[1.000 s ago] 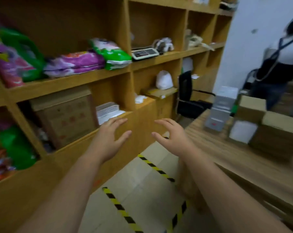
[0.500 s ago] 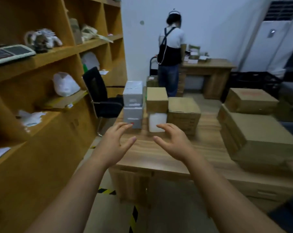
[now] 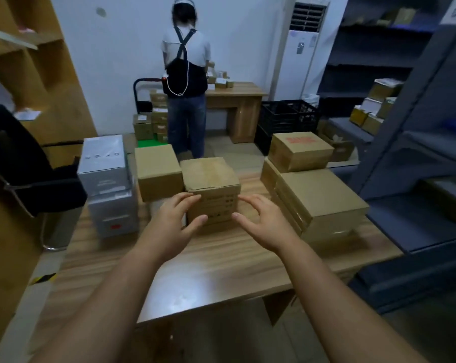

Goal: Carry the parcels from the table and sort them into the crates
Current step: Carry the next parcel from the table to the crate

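While both hands reach over the light wooden table (image 3: pixel 195 268), I hold nothing yet. My left hand (image 3: pixel 173 226) and right hand (image 3: pixel 265 224) are spread wide, fingers relaxed, flanking the small brown cardboard parcel with printed front (image 3: pixel 211 189); left fingertips appear to touch its near edge, though contact is uncertain. Beyond my left hand stand a plain brown cardboard box (image 3: pixel 157 171) and two stacked grey-white cartons (image 3: pixel 106 184). Beside my right hand sits a stack of wide brown cardboard boxes (image 3: pixel 318 200). Black plastic crates (image 3: pixel 287 119) lie well beyond both hands. In my judgement, most parcels remain unsorted; this pickup is not yet complete.
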Available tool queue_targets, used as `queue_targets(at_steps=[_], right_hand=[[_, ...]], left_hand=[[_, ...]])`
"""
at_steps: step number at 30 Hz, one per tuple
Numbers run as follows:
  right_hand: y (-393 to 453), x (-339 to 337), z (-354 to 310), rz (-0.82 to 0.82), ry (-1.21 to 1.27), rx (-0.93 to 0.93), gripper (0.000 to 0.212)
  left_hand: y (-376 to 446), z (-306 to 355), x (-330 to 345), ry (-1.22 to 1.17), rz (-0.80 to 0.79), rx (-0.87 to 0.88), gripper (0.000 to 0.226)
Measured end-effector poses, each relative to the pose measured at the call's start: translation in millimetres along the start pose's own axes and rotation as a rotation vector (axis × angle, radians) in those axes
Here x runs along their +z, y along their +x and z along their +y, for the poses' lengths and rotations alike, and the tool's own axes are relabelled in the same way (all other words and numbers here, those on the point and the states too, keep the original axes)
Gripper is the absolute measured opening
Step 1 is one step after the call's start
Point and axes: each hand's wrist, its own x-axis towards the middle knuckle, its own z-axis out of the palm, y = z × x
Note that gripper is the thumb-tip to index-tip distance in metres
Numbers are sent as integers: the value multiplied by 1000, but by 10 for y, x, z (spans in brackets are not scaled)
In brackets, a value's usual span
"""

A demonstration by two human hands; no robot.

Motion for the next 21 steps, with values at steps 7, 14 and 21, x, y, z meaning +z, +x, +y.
queue_targets(at_steps=[7, 14, 21], right_hand=[[281, -585, 917, 25, -20, 40, 55], [422, -1374, 2293, -3, -119, 163, 57], [530, -1685, 3253, -77, -140, 238, 59]], left_hand=[[665, 517, 703, -46, -71, 44, 61], [1341, 1459, 1816, -5, -143, 70, 58], [1753, 1819, 2733, 8, -248, 11, 62]])
